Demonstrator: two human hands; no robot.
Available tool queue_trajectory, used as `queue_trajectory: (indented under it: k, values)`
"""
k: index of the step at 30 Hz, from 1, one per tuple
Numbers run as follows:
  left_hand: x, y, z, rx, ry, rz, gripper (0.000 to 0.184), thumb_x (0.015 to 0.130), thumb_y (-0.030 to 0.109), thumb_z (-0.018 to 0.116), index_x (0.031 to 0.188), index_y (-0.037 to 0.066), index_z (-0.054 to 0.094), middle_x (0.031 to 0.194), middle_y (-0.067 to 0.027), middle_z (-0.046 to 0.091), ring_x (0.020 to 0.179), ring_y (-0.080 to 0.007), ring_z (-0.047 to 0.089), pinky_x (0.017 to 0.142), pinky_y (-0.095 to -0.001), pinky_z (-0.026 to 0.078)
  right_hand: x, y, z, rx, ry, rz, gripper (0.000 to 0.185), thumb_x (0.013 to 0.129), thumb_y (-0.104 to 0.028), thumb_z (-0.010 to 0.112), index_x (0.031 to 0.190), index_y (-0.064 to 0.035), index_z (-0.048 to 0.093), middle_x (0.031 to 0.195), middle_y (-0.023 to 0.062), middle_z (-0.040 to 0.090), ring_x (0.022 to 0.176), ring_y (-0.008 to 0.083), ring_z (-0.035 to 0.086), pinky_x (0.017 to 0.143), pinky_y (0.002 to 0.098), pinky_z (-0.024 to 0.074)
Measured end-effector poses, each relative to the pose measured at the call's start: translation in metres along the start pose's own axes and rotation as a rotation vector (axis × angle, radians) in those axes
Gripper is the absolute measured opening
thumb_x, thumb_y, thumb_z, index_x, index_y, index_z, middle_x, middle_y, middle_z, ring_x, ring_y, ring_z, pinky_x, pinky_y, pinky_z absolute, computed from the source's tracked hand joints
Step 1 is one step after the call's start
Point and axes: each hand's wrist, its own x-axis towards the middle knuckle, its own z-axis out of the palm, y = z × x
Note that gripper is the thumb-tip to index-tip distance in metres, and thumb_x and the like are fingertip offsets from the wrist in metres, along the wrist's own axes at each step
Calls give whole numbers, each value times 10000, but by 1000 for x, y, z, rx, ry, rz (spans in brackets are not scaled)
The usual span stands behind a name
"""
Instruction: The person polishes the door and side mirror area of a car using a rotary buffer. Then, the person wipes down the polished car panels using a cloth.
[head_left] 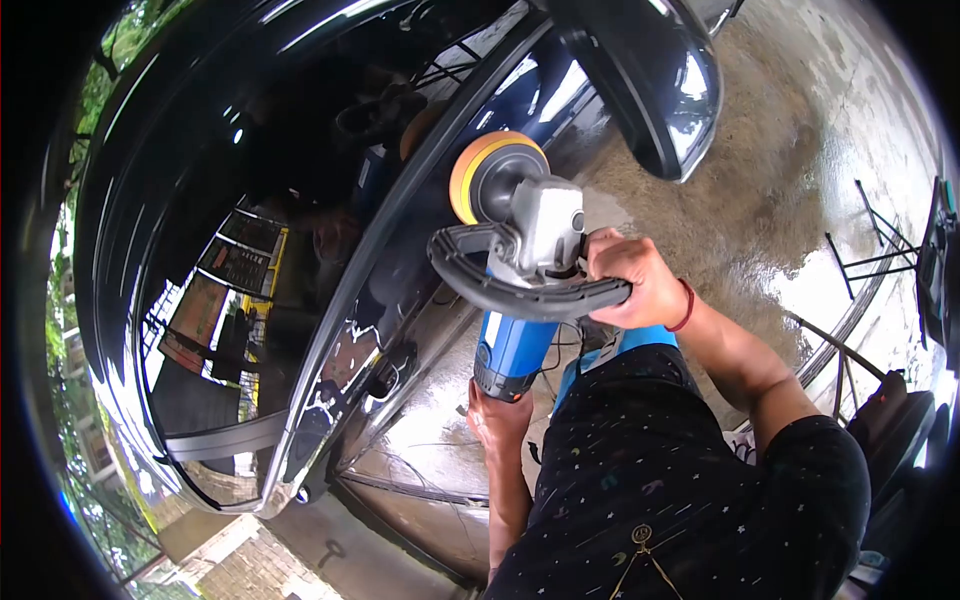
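Buffing step, I'd say: polisher (545, 235) mid-view, pad (464, 176) at 12 o'clock by the car (270, 220), right hand (637, 282) gripping the handle (500, 297) at 3, left hand (502, 420) clutching the tail (503, 384) at 6, so next calls for even pressure.

polisher (537, 235) | blue-silver body | orange-yellow pad (468, 185) | tilted | beside glossy black car door (392, 268)
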Motion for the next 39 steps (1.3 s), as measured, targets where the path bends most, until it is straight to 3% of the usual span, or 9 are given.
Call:
queue_trajectory:
  k: [2, 4, 13, 22, 24, 27, 39]
  values:
    - [9, 10, 6, 9, 10, 57, 521, 659, 229, 833, 1087, -20, 675, 1011, -254, 689, 941, -465, 676, 830, -517, 552, 0, 5, -18, -25, 29, 18, 259, 632, -28, 808, 623, -45, 550, 624, 96, 554, 610, 306, 554, 731, 399, 456]
    - [16, 18, 10, 39, 81, 162, 499, 653, 250, 816, 1028, -14, 619, 967, -249, 668, 825, -495, 661, 733, -563, 544, 2, 8, -30, -24, 56, 29, 258, 631, -16, 793, 610, -44, 537, 612, 93, 545, 610, 298, 550, 708, 396, 444]
    - [22, 33, 8, 70, 30, 140, 533, 645, 280, 833, 1029, -20, 617, 945, -243, 664, 825, -486, 665, 743, -551, 550, 1, 15, -42, 6, 86, 29, 223, 626, -11, 790, 629, -28, 567, 649, 113, 590, 651, 307, 571, 729, 391, 451]
    - [23, 37, 7, 101, 28, 129, 518, 657, 274, 820, 1032, -20, 617, 940, -248, 651, 845, -486, 655, 747, -554, 545, 1, 18, -45, 3, 66, 53, 261, 615, -16, 778, 616, -23, 517, 611, 110, 506, 627, 313, 510, 695, 401, 414]
    - [24, 39, 6, 92, 25, 139, 521, 657, 273, 819, 1036, -21, 616, 944, -248, 650, 852, -486, 654, 751, -555, 543, 1, 19, -45, -17, 84, 11, 306, 688, -23, 787, 620, -35, 489, 595, 86, 494, 575, 285, 500, 633, 379, 404]
    - [23, 39, 8, 79, 30, 143, 526, 654, 271, 819, 1040, -22, 615, 950, -247, 650, 858, -485, 652, 757, -557, 540, 0, 19, -44, 6, 79, 63, 276, 611, -15, 771, 608, -27, 495, 612, 110, 495, 622, 315, 495, 695, 401, 408]
    - [4, 10, 12, 25, 25, 62, 564, 645, 260, 845, 1081, -21, 625, 1006, -249, 677, 875, -489, 665, 773, -553, 540, -6, 11, -17, 27, 12, 19, 212, 644, -66, 835, 689, -39, 630, 661, 106, 560, 657, 317, 550, 744, 387, 431]
